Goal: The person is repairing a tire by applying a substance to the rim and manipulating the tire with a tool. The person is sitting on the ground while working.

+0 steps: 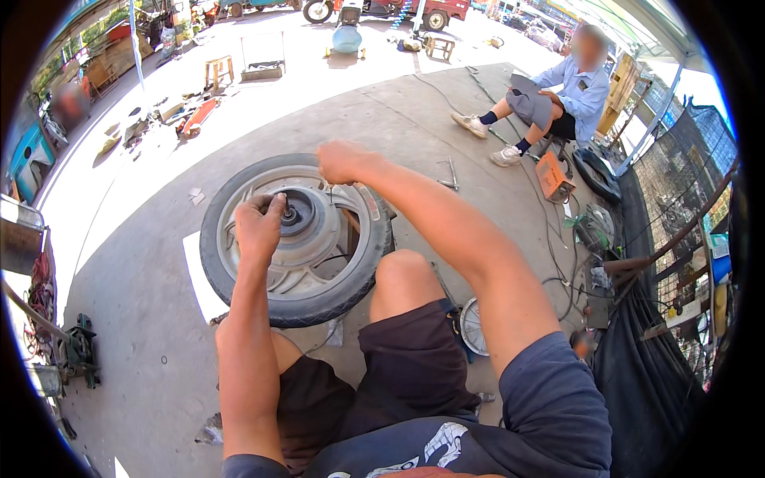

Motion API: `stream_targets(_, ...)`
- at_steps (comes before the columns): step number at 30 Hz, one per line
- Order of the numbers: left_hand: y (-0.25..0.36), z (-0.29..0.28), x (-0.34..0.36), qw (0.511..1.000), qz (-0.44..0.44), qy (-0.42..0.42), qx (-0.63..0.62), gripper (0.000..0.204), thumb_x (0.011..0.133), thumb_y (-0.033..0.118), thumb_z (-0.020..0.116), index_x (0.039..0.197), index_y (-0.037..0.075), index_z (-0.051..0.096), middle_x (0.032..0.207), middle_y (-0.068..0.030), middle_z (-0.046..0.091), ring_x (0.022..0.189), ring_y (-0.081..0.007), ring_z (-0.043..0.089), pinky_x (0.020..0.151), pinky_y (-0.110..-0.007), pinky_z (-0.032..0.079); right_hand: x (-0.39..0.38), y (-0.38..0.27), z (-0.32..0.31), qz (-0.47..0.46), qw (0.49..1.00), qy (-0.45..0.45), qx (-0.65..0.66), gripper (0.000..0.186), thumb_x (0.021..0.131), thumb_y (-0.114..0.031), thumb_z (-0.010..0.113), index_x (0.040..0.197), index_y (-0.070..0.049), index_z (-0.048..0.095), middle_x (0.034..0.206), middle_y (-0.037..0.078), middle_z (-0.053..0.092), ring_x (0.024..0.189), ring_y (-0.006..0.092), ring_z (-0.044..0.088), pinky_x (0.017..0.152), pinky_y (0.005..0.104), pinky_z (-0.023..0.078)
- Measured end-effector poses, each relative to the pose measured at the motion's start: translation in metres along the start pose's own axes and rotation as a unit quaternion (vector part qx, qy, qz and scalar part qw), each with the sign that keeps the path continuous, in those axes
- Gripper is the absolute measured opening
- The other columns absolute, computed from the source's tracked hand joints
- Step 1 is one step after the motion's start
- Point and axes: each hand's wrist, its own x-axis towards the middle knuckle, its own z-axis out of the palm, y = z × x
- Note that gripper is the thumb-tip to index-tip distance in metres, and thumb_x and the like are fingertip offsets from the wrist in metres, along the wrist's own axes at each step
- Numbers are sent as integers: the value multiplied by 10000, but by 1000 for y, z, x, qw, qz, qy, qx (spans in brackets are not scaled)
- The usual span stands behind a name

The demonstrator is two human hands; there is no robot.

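Note:
A scooter-type wheel with a black tyre and a grey cast rim lies flat before my knees. In its middle is a dark round hub with a short axle. My left hand is closed in a pinch right at the axle; what sits between thumb and fingers is hidden. My right hand is a fist above the far side of the tyre, slightly blurred. Whatever it may hold cannot be made out. Under the wheel's left side a white sheet sticks out.
At the right a seated person holds a grey cloth-like thing. Beside them are an orange machine box, a loose tyre and cables. A metal tool lies beyond the wheel. A round silver cover is by my right knee.

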Motion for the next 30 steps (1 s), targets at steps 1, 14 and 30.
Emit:
stream_targets(1, 1, -1, 0, 1000, -9, -8, 2, 285, 895, 223, 697, 884, -59, 737, 735, -110, 699, 674, -141, 607, 669, -316, 480, -2, 0, 0, 3, 1000, 2, -11, 199, 808, -53, 601, 928, 11, 747, 978, 202, 732, 948, 318, 717, 800, 441, 557)
stream_targets(14, 1, 0, -1, 1000, 6, 1, -13, 277, 896, 206, 694, 847, -64, 734, 699, -104, 694, 641, -135, 602, 637, -308, 473, -4, -1, 1, -44, 993, 55, -94, 282, 909, -223, 597, 1110, -67, 720, 1162, 130, 708, 1110, 296, 666, 922, 433, 531)
stream_targets(30, 1, -1, 1, 1000, -5, 0, -5, 299, 891, 229, 697, 903, -67, 742, 748, -124, 719, 673, -157, 643, 659, -317, 498, 0, 1, 6, -67, 988, 73, -116, 255, 827, -85, 595, 1041, -42, 728, 1103, 200, 706, 1070, 344, 672, 917, 438, 537)
